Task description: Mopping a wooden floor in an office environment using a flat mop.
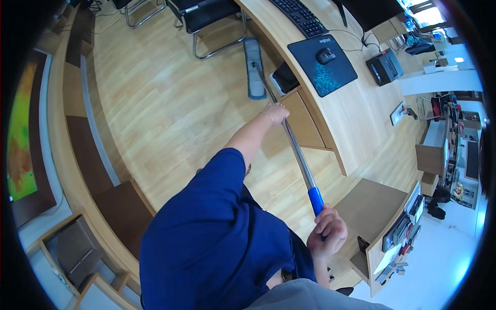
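Observation:
A flat mop [299, 155] with a metal pole slants from my body toward the desk. My left hand [276, 112], arm stretched out, is wrapped around the pole's lower part. Nearer to me, my right hand [328, 231] closes around the end of the blue grip [315, 200]. The long grey-blue mop pad [253, 80] lies on the wooden floor [170, 108], alongside the desk, near a chair's metal leg.
A wooden desk [356, 121] on the right carries a keyboard [300, 18], a mouse [325, 56] and a mouse pad [319, 77]. A black chair [209, 18] stands ahead. Beneath the desk sits a dark bin-like container [285, 78]. Low wooden cabinets [77, 124] run along the left.

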Tool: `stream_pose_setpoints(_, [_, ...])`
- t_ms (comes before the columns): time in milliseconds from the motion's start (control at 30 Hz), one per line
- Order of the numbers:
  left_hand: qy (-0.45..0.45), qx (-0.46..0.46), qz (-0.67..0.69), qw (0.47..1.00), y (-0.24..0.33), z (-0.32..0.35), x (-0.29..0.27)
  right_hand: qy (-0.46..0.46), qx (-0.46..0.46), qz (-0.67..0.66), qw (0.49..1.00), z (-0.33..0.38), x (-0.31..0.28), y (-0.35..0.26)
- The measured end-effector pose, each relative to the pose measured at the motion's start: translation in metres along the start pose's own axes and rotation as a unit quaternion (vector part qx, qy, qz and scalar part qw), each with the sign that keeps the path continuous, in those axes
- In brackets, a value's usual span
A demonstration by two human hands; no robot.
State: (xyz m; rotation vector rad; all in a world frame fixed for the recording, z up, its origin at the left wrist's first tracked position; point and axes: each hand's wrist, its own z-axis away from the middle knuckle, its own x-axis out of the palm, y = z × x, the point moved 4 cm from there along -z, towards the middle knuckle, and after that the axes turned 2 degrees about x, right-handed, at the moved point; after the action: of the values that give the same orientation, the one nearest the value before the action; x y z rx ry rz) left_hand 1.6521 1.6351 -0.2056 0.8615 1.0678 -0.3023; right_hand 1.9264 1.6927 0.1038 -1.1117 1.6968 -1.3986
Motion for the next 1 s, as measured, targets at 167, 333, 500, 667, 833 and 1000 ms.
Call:
stream_pose_setpoints(167, [0.055,0.028,0.063,0.996,0.029,-0.008,0.001,0.086,0.001,-0.004,0.996,-0.006,-0.008,-0.027])
stream_pose_setpoints(333, [0.185,0.067,0.103,0.975,0.078,0.037,-0.013,-0.003,-0.041,-0.066,0.997,-0.007,-0.034,-0.083])
stream_pose_setpoints(500, [0.235,-0.010,0.172,0.956,0.093,0.134,-0.023,-0.074,-0.018,-0.197,0.977,-0.002,-0.034,-0.126])
stream_pose_setpoints(667, [0.322,-0.072,0.224,0.917,0.043,0.252,-0.034,-0.257,0.000,-0.276,0.926,-0.004,0.038,-0.138])
stream_pose_setpoints(833, [0.343,-0.186,0.116,0.913,-0.033,0.367,-0.025,-0.381,0.021,-0.236,0.894,0.014,0.144,-0.130])
stream_pose_setpoints(1000, [0.324,-0.249,0.129,0.903,-0.092,0.480,-0.002,-0.347,0.066,-0.248,0.902,0.054,0.220,-0.103])
